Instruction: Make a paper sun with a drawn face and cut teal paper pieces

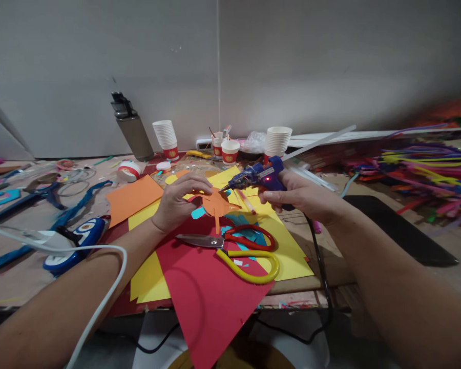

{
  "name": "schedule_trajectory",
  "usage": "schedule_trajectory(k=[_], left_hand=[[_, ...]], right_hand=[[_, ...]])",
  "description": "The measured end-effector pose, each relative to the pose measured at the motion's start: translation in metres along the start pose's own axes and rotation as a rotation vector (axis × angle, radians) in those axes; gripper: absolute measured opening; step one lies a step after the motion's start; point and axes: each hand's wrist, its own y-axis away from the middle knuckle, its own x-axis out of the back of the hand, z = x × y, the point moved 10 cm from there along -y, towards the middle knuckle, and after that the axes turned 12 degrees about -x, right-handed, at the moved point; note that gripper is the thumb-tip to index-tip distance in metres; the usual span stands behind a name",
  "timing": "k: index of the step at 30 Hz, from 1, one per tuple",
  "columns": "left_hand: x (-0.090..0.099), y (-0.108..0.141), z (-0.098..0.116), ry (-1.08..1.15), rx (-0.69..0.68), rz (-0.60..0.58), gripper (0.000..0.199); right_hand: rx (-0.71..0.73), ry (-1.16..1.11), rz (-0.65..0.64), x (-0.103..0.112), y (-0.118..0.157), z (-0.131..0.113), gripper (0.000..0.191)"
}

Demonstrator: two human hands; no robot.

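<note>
My right hand (292,193) is wrapped round a blue glue gun (259,175) with a small red light and a clear glue stick out of its back. The gun's nozzle points left, at an orange paper cutout (216,204). Fingers bent, my left hand (182,197) holds the cutout at its left side. A light-blue paper piece (198,212) shows just below those fingers. Scissors (230,248) with one red and one yellow handle lie in front of the cutout, on red paper (211,307) and blue scraps.
Yellow paper (292,256) spreads beneath. Stacked cups (164,136), another cup stack (278,141) and a tilted dark bottle (134,133) stand at the back. Coloured pipe cleaners (438,174) and a black slab (399,228) lie right. A white cable (113,287) crosses my left forearm.
</note>
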Motion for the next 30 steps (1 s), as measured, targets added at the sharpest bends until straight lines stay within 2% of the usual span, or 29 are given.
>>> schedule_trajectory(k=[22, 30], left_hand=[[-0.0015, 0.0013, 0.0009, 0.029, 0.014, 0.002, 0.032], [-0.0044, 0.0018, 0.0025, 0.045, 0.011, -0.026, 0.025]], right_hand=[[0.008, -0.007, -0.011, -0.0003, -0.0006, 0.0011, 0.028], [0.034, 0.029, -0.009, 0.0000, 0.0008, -0.0024, 0.026]])
